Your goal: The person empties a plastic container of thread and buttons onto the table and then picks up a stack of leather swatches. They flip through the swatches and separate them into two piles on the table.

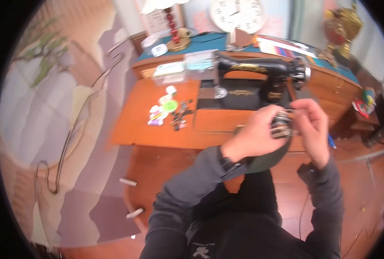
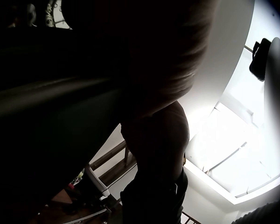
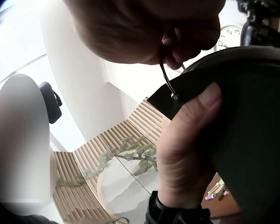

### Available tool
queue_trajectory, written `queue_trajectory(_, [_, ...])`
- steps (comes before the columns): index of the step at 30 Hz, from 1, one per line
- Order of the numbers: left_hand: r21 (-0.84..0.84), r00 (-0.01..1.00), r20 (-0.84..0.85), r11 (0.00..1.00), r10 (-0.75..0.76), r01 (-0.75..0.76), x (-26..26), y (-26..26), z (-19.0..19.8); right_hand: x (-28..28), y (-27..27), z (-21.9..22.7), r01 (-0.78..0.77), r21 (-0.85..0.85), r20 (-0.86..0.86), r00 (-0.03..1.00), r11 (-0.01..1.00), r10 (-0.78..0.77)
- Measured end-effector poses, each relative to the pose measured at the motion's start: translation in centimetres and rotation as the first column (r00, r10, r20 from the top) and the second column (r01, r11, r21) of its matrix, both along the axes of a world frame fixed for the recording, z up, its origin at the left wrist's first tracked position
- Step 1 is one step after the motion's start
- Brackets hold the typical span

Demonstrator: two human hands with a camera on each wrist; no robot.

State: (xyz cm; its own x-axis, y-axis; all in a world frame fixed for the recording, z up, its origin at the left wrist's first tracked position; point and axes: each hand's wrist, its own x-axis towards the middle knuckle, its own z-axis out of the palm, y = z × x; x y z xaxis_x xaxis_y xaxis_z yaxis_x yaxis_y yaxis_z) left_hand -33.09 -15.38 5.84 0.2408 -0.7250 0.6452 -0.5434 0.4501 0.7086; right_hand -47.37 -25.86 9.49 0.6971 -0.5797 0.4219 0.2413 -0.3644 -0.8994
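My left hand grips a dark green flat piece, its thumb pressed on the face near a pointed corner. Through a small metal-rimmed hole at that corner runs a thin dark loop. Opposite, my right hand pinches the loop between thumb and fingertips. Between both hands, in the head view, a blurred shiny black-and-silver bundle shows; I cannot tell what it is. The left wrist view is mostly dark, with the green piece filling its left side.
A black sewing machine stands on the wooden table beyond my hands. Left of it lie small coloured items, with clear plastic boxes behind. A lamp and a clock stand at the back.
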Motion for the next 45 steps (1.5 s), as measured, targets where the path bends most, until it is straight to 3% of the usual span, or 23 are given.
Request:
queue_trajectory(3, [-0.16,1.0,0.012,0.987,0.029,-0.026,-0.2,-0.3,-0.7,0.2,-0.5,-0.6,0.002,0.058,0.001,1.0,0.998,-0.002])
queue_trajectory(8, [-0.235,0.997,-0.057,0.97,0.054,-0.066,-0.4,-0.6,-1.1,0.6,-1.2,-0.7,-0.051,0.078,0.016,0.999,0.996,0.05])
queue_trajectory(13, [-0.236,0.994,-0.076,0.967,0.078,-0.094,-0.1,-0.2,-1.4,1.0,-0.8,-1.0,-0.05,0.1,0.038,0.998,0.994,0.047])
queue_trajectory(15, [-0.2,0.992,-0.069,0.972,0.108,-0.12,-0.7,-0.4,-1.2,1.1,0.3,-1.4,0.08,0.069,0.111,0.99,0.994,-0.087])
queue_trajectory(19, [-0.155,0.993,-0.068,0.982,0.1,-0.109,-0.9,-0.2,-1.5,1.3,1.5,-1.7,0.142,0.082,0.176,0.972,0.986,-0.154])
queue_trajectory(24, [-0.133,0.991,-0.111,0.987,0.071,-0.086,-1.1,-0.3,-2.1,1.3,1.7,-1.5,0.084,0.106,0.183,0.978,0.991,-0.102])
queue_trajectory(30, [-0.103,0.994,-0.096,0.993,0.049,-0.059,-1.2,0.3,-1.4,2.0,3.0,-2.1,0.125,0.177,0.335,0.925,0.976,-0.179])
queue_trajectory(37, [-0.127,0.994,-0.084,0.989,0.067,-0.077,-1.3,0.1,-1.9,2.5,3.3,-2.1,0.129,0.227,0.349,0.914,0.965,-0.204])
queue_trajectory(45, [-0.095,0.991,-0.134,0.995,0.015,-0.028,-0.7,0.1,-1.4,1.8,2.3,-4.0,0.158,0.06,0.474,0.864,0.986,-0.168])
